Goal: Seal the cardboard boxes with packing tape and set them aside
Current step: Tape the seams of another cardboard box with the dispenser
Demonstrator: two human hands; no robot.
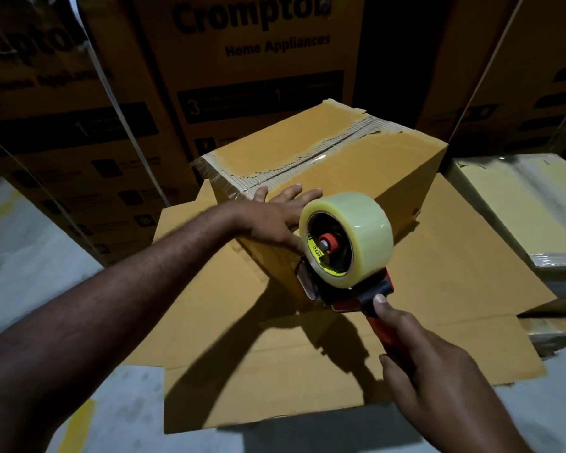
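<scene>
The brown cardboard box (324, 178), tape along its top seam, is set at twelve o'clock on flattened cardboard sheets (445, 256). It is pressed by the flat left hand (268, 220); the red-handled clear-tape dispenser (347, 237) is gripped by the right hand (428, 364). Judged stiff and light, it is best lifted by opposite sides.

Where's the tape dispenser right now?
Centre-right in the head view: the right hand grips the tape dispenser at the near face of the cardboard box, beside the left hand.

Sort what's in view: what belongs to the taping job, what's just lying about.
In the job: cardboard box, tape dispenser, left hand pressing the box, right hand gripping the dispenser.
Lying about: flattened cardboard underneath, printed cartons behind, wrapped package at right.
</scene>
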